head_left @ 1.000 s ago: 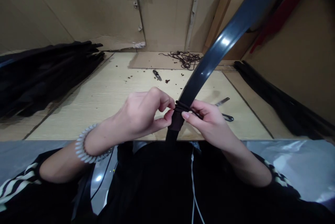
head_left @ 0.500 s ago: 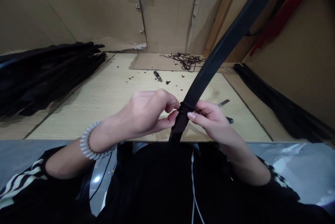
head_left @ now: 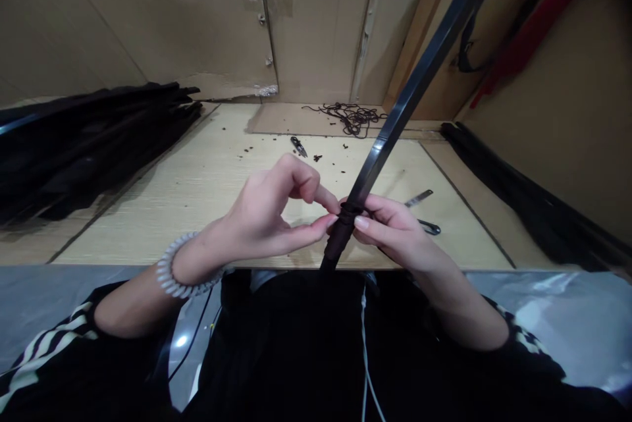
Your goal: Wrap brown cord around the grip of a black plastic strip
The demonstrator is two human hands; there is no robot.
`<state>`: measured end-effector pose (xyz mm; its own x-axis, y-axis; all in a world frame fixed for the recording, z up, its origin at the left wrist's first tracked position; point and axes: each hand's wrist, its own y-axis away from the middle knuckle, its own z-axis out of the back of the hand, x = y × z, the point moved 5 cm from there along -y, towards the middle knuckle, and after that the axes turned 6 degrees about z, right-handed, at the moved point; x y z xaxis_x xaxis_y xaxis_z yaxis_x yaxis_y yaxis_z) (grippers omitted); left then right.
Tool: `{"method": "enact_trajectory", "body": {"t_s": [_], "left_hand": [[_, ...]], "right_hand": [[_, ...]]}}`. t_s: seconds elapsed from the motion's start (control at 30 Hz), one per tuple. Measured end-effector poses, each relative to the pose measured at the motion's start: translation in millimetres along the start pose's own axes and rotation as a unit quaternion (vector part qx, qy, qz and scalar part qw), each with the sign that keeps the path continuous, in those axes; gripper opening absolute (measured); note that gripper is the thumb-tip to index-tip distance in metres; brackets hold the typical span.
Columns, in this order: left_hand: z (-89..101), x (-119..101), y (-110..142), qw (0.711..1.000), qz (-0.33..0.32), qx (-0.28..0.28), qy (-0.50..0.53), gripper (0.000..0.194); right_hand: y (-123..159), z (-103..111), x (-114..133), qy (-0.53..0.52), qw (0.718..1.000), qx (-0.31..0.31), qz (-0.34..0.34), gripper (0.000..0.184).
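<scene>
A long, dark, gently curved piece that looks like a sword scabbard [head_left: 407,99] rises from near my lap toward the upper right. Dark cord [head_left: 348,209] is wound round its lower part. At the left edge of the winding, my left hand [head_left: 276,214] pinches with thumb and forefinger, touching the cord; what exactly lies between the tips is hard to see. My right hand [head_left: 395,228] grips the scabbard from the right, its thumb on the front at the winding and its fingers partly hidden behind.
On the table [head_left: 197,191] lie small thread snips [head_left: 299,146], dark scraps and a tangled cord pile [head_left: 358,120]. Right of my hand are a metal strip [head_left: 419,198] and a black looped tool [head_left: 429,228]. Dark long pieces [head_left: 89,145] are stacked left; others [head_left: 528,191] lie right. Cardboard walls [head_left: 316,27] surround.
The scabbard has turned about its length, showing a narrower, shinier side, and its top has shifted left. My left fingers have changed from curled to a wider ring. The right hand stays close to the winding.
</scene>
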<state>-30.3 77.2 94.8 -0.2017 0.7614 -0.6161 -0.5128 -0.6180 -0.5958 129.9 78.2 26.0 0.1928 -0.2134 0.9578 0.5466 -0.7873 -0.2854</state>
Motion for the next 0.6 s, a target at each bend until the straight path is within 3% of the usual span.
{"method": "enact_trajectory", "body": {"t_s": [0.17, 0.27, 0.43, 0.6], "left_hand": [[-4.0, -7.0, 4.3, 0.994, -0.098, -0.007, -0.058, 0.038], [-1.6, -9.8, 2.4, 0.993, -0.101, -0.002, -0.062, 0.037], [3.1, -6.9, 1.0, 0.999, -0.010, 0.044, 0.004, 0.033], [-3.1, 5.3, 14.0, 0.992, 0.073, -0.048, 0.086, 0.035]], "right_hand": [[1.9, -3.2, -4.2, -0.028, 0.999, 0.007, -0.018, 0.038], [2.6, -6.7, -3.1, -0.061, 0.998, 0.018, -0.021, 0.040], [3.8, -5.7, -4.8, -0.077, 0.996, 0.010, -0.043, 0.049], [4.0, -2.3, -4.8, -0.051, 0.998, -0.010, -0.031, 0.043]]}}
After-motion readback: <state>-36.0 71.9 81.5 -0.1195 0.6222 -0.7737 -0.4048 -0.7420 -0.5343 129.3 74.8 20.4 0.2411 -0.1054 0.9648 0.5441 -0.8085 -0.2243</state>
